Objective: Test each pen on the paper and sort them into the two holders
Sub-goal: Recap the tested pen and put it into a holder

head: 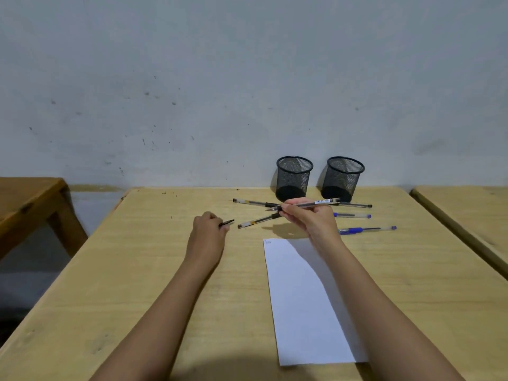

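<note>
Right hand [308, 218] pinches an uncapped pen [316, 202] above the paper's [302, 312] far edge. Left hand [209, 224], left of the paper, grips the cap [227, 223]. Testing step. Next, likely: tip down onto paper, scribble. Holders [294, 177] beyond the paper look empty.

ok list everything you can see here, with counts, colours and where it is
holders: two, black mesh, side by side at the table's back edge
black pens: three, clear barrels with black ends, lying in front of the holders
blue pens: two, blue, lying right of the right hand
held pen: one, clear and black, in the right hand
cap: one, black, pinched in the left hand
paper: one, white, near side of table, scribble at far left corner
table: one, light wood
side tables: two, darker wood left, light wood right
wall: one, grey, marked, behind
left hand: one, left of the pens
right hand: one, above the pens
</note>
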